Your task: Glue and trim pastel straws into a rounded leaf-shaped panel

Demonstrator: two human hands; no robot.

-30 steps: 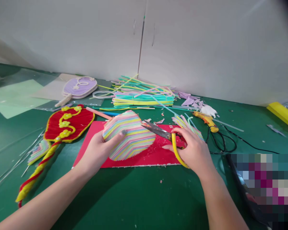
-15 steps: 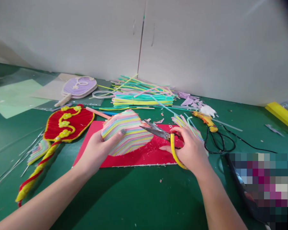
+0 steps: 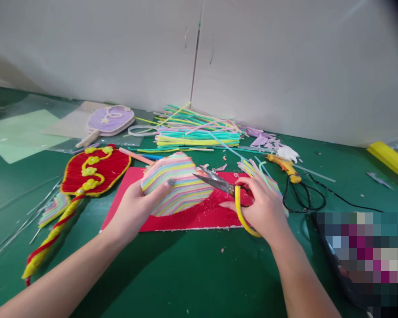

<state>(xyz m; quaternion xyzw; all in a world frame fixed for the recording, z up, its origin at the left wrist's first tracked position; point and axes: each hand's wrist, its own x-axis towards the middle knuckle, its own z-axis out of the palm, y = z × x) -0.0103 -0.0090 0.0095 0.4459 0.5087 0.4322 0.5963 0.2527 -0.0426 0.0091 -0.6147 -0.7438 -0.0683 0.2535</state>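
My left hand (image 3: pixel 137 203) grips a flat panel striped in pastel colours (image 3: pixel 179 185) by its left side, thumb on the face; the other fingers are hidden behind it. In my right hand (image 3: pixel 262 201) is a pair of scissors (image 3: pixel 219 182) with yellow handles. Its blades are slightly apart and point left, at the panel's right edge. Whether they touch the panel I cannot tell. Beneath both lies a red sheet (image 3: pixel 192 223) sprinkled with small clippings.
Pipe cleaners (image 3: pixel 199 137) are heaped at the back. A red and yellow fan (image 3: pixel 96 172) lies left, a purple fan (image 3: pixel 111 119) behind it. To the right are a yellow glue gun (image 3: pixel 285 168) with a black cord and a dark device (image 3: pixel 331 265) with a blurred screen.
Almost nothing differs. The scissor blades have closed slightly, while the panel and both hands stay practically in place.
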